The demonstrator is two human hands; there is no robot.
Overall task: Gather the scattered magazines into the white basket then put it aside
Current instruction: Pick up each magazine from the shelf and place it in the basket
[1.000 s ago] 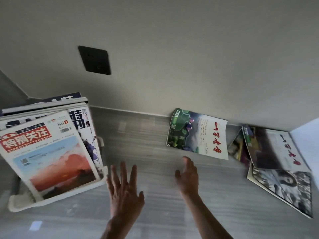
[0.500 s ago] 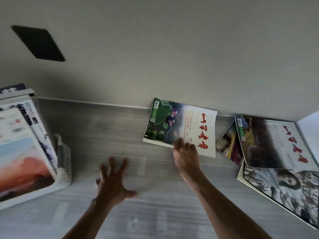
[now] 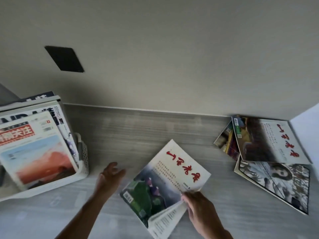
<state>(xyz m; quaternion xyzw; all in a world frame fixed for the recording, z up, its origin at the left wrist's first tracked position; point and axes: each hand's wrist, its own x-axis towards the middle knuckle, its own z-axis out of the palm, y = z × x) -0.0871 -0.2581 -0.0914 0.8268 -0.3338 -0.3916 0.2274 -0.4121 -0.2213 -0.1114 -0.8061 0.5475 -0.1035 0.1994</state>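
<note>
The magazine (image 3: 165, 180) with red calligraphy and a green lotus picture has left its spot against the wall and now sits low in the centre of the frame, lifted off the grey tabletop (image 3: 138, 131) and turned diagonally. The right hand (image 3: 198, 209) pinches its lower right corner, fingers closed on the cover, and a few inner pages sag loose beneath. The left hand (image 3: 110, 175) hovers just left of it with fingers spread and empty, blurred by motion. That pickup means, I'd say, one more piece is on its way to the white basket (image 3: 82, 152) at the left edge, already packed with upright magazines. Three more magazines (image 3: 269, 140) still lie overlapped at the right, near the corner.
</note>
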